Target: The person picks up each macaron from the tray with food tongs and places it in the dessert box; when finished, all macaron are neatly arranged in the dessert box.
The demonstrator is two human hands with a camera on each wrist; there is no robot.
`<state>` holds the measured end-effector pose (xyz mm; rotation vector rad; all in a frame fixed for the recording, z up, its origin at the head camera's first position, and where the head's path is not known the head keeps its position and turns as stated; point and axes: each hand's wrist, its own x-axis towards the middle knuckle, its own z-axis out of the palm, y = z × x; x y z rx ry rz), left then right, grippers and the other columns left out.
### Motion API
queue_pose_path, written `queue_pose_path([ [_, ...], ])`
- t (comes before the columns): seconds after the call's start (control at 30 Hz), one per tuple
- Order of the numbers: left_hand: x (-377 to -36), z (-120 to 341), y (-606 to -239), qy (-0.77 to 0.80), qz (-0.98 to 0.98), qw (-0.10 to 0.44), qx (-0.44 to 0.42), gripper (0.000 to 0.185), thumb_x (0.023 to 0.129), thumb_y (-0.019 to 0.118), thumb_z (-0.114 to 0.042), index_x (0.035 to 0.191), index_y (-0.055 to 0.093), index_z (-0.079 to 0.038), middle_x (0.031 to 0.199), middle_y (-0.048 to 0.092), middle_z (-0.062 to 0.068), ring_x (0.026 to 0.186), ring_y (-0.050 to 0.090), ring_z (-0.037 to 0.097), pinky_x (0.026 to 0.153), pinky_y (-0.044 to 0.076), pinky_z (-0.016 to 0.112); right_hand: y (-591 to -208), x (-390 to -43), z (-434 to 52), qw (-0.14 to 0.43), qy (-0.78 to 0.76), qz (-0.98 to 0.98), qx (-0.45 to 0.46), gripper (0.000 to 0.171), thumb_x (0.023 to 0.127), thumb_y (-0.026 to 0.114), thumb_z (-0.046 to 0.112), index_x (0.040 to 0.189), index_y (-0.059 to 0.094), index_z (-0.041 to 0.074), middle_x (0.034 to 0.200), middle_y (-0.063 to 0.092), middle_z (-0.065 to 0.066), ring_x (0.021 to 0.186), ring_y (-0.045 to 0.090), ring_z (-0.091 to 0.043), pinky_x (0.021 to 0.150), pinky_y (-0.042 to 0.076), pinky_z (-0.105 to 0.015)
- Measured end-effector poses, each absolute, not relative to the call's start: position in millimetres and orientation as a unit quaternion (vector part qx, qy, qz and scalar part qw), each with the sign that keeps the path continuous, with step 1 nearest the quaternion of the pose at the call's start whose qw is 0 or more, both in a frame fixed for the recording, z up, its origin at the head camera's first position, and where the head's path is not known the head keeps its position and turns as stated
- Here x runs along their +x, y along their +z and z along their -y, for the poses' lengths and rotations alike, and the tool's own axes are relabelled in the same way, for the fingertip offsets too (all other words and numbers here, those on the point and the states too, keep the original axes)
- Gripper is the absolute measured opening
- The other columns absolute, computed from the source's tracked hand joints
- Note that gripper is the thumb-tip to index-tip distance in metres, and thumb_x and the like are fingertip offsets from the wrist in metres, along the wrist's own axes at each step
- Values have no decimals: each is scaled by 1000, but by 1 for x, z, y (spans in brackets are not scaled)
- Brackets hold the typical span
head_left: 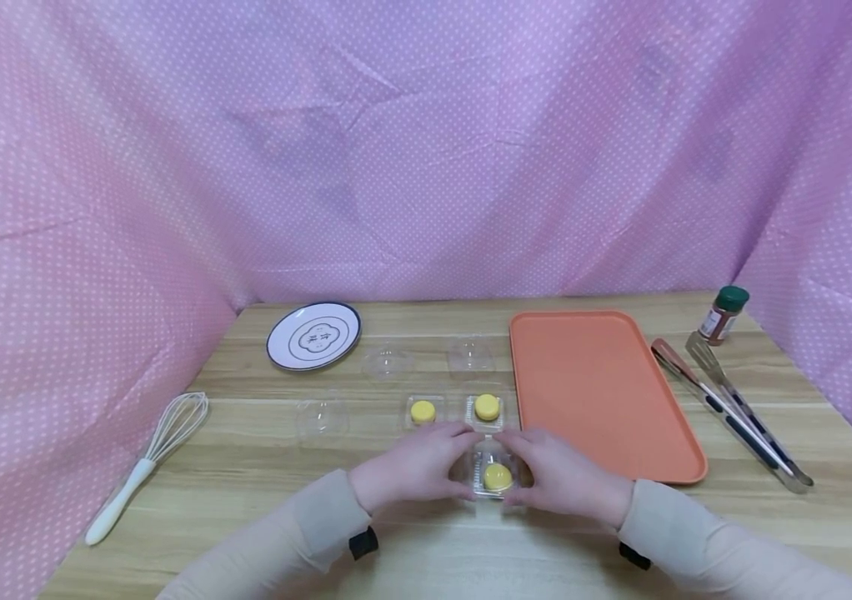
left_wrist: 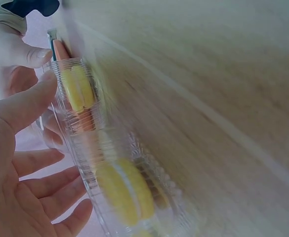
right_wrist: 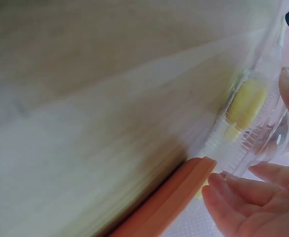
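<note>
Near the table's front edge sits a clear plastic box base [head_left: 477, 483] with a yellow macaron [head_left: 497, 477] in it. A clear domed lid [right_wrist: 283, 131] lies over that macaron. My left hand [head_left: 422, 465] holds the lid's left side, thumb at the near corner and fingertips toward the far one. On the opposite side my right hand [head_left: 567, 477] holds it likewise between thumb and fingers. Just beyond the hands are two uncovered boxes, each with a yellow macaron: one behind [head_left: 487, 407], the other [head_left: 423, 412] to its left.
Three clear lids lie farther back: a left one [head_left: 323, 418], a middle one [head_left: 388, 361] and a right one [head_left: 470, 353]. An orange tray [head_left: 594, 383] borders the boxes. Around them are a plate [head_left: 287, 346], whisk [head_left: 126, 492], tongs [head_left: 734, 417] and a green-capped spice jar [head_left: 722, 315].
</note>
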<state>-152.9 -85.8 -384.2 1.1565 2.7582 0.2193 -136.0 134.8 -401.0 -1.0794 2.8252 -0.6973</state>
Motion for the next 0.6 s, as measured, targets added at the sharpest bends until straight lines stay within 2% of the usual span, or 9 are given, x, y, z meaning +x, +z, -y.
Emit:
queue_pose_path([
  [0.13, -153, 85, -383, 79, -918, 77, 382, 74, 77, 75, -44, 138, 48, -11, 135, 53, 4, 123, 51, 19, 105, 42, 36, -400, -135, -136, 26, -231, -908, -347, 74, 72, 81, 32, 131, 51, 0, 111, 63, -12, 94, 59, -19, 78, 53, -35],
  [0.23, -153, 85, -383, 82, -917, 80, 382, 74, 77, 75, -43, 138, 48, -11, 135, 53, 5, 122, 52, 19, 104, 43, 34, -400, -134, -136, 29, -232, -909, -345, 75, 73, 80, 33, 132, 49, -1, 124, 58, -23, 107, 59, -31, 88, 53, -45],
  [0.33, -153, 84, -382, 88, -916, 84, 383, 73, 77, 76, -41, 137, 48, -10, 135, 54, 5, 122, 52, 18, 103, 44, 32, -400, -134, -137, 32, -235, -908, -344, 75, 74, 80, 32, 133, 49, -2, 127, 55, -26, 110, 58, -34, 89, 52, -47],
  [0.5, -154, 84, -382, 97, -912, 89, 387, 72, 77, 77, -39, 137, 49, -9, 135, 53, 6, 123, 52, 19, 104, 43, 31, -401, -134, -138, 17, -234, -905, -356, 76, 74, 80, 33, 133, 48, -3, 126, 56, -26, 97, 59, -22, 81, 54, -39],
  [0.6, -155, 83, -383, 100, -909, 80, 396, 65, 79, 76, -36, 133, 53, -8, 131, 56, 6, 119, 54, 17, 103, 45, 29, -404, -133, -139, 9, -232, -902, -365, 79, 73, 80, 34, 135, 46, -2, 114, 61, -16, 85, 53, -10, 74, 52, -31],
])
